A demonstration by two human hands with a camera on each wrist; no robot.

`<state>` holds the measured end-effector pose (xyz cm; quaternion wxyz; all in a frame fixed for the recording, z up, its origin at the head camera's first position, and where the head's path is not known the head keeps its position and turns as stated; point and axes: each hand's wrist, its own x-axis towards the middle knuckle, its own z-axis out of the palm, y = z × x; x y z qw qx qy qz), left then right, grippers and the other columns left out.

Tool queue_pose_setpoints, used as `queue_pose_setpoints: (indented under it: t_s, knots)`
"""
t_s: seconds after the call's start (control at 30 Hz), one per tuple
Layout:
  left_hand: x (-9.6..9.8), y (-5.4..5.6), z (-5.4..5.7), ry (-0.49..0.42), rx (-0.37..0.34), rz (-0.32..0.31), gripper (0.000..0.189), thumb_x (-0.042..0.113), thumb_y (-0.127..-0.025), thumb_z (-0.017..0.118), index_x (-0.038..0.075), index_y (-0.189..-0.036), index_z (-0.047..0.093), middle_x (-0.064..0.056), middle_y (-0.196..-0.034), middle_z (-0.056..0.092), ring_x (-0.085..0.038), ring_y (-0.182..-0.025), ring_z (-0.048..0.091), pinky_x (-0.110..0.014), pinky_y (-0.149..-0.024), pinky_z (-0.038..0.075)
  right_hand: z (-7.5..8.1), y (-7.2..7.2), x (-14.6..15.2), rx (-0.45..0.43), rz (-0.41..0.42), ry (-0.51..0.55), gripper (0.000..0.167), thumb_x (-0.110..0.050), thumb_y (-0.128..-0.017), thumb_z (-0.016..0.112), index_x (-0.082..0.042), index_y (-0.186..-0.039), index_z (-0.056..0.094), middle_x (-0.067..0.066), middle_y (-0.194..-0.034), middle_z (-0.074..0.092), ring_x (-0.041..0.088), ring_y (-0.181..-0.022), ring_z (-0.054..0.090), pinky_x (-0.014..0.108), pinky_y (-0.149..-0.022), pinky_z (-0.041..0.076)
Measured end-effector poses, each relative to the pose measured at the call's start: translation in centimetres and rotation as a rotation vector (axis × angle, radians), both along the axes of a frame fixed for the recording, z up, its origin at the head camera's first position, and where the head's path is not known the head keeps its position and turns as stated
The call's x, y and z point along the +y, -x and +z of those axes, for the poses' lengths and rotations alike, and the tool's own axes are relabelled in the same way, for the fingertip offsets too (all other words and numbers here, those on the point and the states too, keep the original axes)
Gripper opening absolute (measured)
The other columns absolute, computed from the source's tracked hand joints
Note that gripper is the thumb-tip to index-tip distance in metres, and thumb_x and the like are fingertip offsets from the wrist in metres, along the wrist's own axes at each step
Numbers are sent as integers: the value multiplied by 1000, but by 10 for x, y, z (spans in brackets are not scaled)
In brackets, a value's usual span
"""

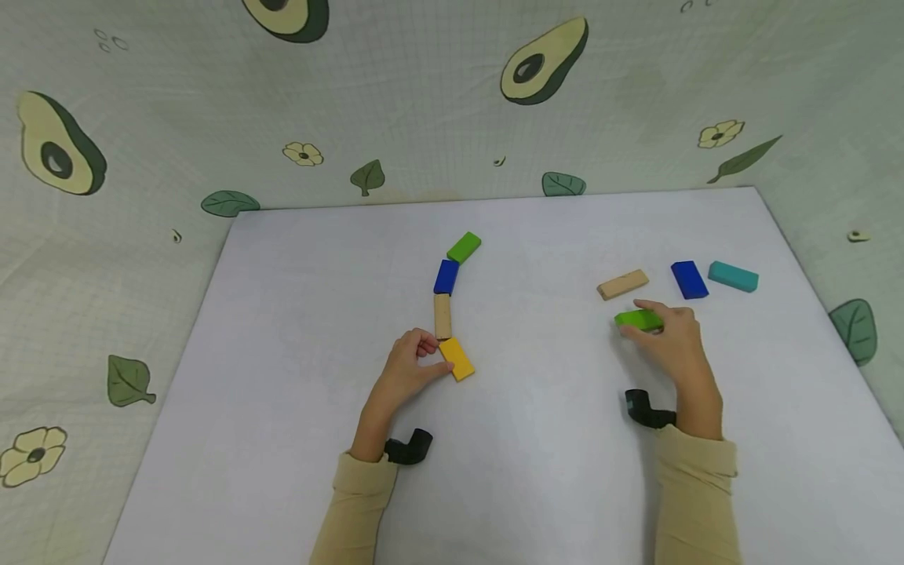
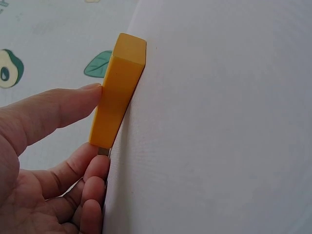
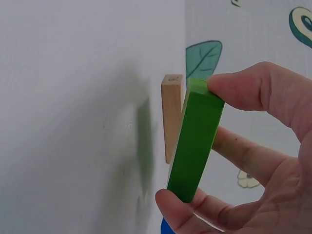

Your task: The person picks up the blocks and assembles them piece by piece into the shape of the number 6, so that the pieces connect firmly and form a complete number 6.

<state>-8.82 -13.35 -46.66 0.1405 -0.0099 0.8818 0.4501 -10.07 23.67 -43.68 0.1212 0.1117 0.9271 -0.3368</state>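
In the head view my left hand (image 1: 407,370) is at the yellow wooden block (image 1: 457,359), the nearest piece of a curved row. Its thumb presses the block's long side, and the index fingertip is at the far end, the other fingers curled. Beyond the yellow block (image 2: 117,92) run a natural wood block (image 1: 442,316), a blue block (image 1: 446,277) and a green block (image 1: 464,247), end to end. My right hand (image 1: 674,337) pinches another green block (image 3: 195,141) by its ends between thumb and fingers. That block is lifted, its shadow falling on the white tabletop.
Past the right hand lie a loose natural wood block (image 1: 623,285), a blue block (image 1: 689,280) and a teal block (image 1: 734,276). The white tabletop (image 1: 537,439) ends at an avocado-print cloth (image 1: 424,102) behind and at both sides.
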Motion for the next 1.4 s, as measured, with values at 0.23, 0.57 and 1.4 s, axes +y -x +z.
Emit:
queue_pose_setpoints:
  t_s: [0.23,0.57,1.4]
  knots:
    - [0,0,0,1,15,-13,37,20,-76,76,4,-101,54,-10,-95,54,-22,-91,46,-32,-81,38,1,0,-16,27,77,29,51,-33,-92,55,-2,-131,46,41,-129,23,48,-108,34,55,-81,40]
    - [-1,0,-1,-2,21,-11,36,20,-76,76,4,-100,54,-9,-94,54,-22,-90,45,-31,-80,38,3,2,-40,11,159,69,48,-31,-89,61,-1,-125,49,36,-126,28,42,-104,38,55,-86,39]
    - [-1,2,0,-2,19,-14,36,21,-76,76,4,-100,55,-9,-94,54,-22,-90,46,-32,-81,38,-7,-7,-103,29,365,61,38,-32,-82,69,-9,-110,57,17,-103,37,30,-93,46,42,-77,43]
